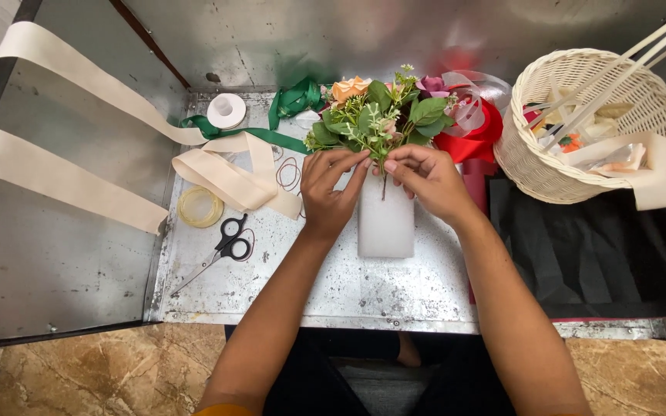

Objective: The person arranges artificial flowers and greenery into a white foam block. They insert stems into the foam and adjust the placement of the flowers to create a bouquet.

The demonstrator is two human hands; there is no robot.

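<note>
reaching in from the bottom of the frame, both forearms angle toward the middle of the table, and the left hand (331,189) and right hand (425,179) meet at the base of a small flower bunch (383,114). fingers on both are curled in tight, fingertips pinching the thin stems right where they go into the top end of a white foam block (385,223) (looks like foam anyway, hard to be sure). the bunch has a peach rose, a purple bloom and lots of green leaves, and it sits at the far end of the block, centre of the table.

the stem ends are hidden behind the fingers, so how deep they sit can't be told. red wrapping (478,135) behind the flowers is mostly covered by leaves. stuff inside the wicker basket (549,169) on the right is a jumble, not readable.

the surface is a scuffed metal tabletop (287,285) with black scissors (225,250), wide cream ribbon (225,177), green ribbon (290,100), a white tape roll (227,110) and black paper (595,254). brown marble floor below.
</note>
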